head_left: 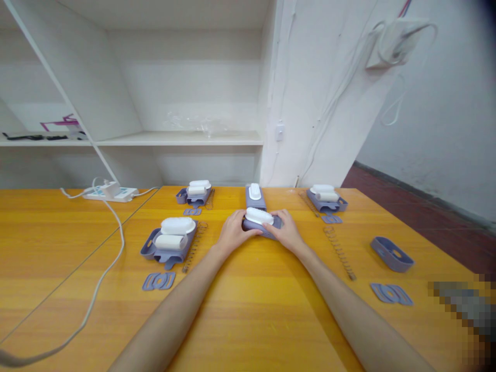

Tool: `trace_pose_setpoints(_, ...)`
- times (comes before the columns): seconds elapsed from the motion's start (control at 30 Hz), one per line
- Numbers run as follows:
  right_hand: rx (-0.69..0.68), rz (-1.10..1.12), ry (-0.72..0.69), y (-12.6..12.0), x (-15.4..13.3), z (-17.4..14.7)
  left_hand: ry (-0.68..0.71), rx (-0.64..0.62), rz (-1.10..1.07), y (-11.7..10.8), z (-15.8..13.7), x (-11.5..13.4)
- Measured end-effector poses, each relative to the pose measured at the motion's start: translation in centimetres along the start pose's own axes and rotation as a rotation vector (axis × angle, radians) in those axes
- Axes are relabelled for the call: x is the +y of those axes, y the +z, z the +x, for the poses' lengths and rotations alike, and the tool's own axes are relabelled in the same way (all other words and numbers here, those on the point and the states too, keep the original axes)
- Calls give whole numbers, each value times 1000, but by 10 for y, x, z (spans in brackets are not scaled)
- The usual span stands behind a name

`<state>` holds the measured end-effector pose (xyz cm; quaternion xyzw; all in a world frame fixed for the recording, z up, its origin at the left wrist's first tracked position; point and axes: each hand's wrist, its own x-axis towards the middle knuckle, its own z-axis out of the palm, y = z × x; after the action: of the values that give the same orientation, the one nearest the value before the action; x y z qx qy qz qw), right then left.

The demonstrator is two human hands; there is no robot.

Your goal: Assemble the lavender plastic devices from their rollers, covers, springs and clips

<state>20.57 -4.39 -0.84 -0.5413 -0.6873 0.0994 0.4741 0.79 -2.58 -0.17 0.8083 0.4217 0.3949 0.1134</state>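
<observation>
Both my hands are at the middle of the table, around a grey-purple plastic case with a white oval ridged piece on top. My left hand is closed on its left end, thumb along the front. On the right end, my right hand is closed too, its thumb touching the white piece. Just behind stands another grey-purple case bearing a white oval piece. To the right lie a long coil spring, a grey-purple hollow shell and flat slotted plates.
At left, a parts set has a coil spring beside it and flat plates in front. More sets stand back left and back right. A power strip trails a white cable over the left side.
</observation>
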Motion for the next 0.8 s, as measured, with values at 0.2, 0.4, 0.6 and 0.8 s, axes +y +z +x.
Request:
trace_pose_setpoints(0.2, -14, 20, -23, -3, -3, -1, -1, -1, -10, 1, 0, -1)
trace_pose_setpoints(0.4, -17, 25, -6, -3, -2, 0, -28, -1, -15, 2, -1, -1)
trace_pose_setpoints(0.6, -11, 54, 13, 0, 1, 0, -39, -20, -14, 3, -2, -1)
trace_pose_setpoints(0.8, -22, 23, 39, 0, 1, 1, -85, 2, 2, 3, -1, -1)
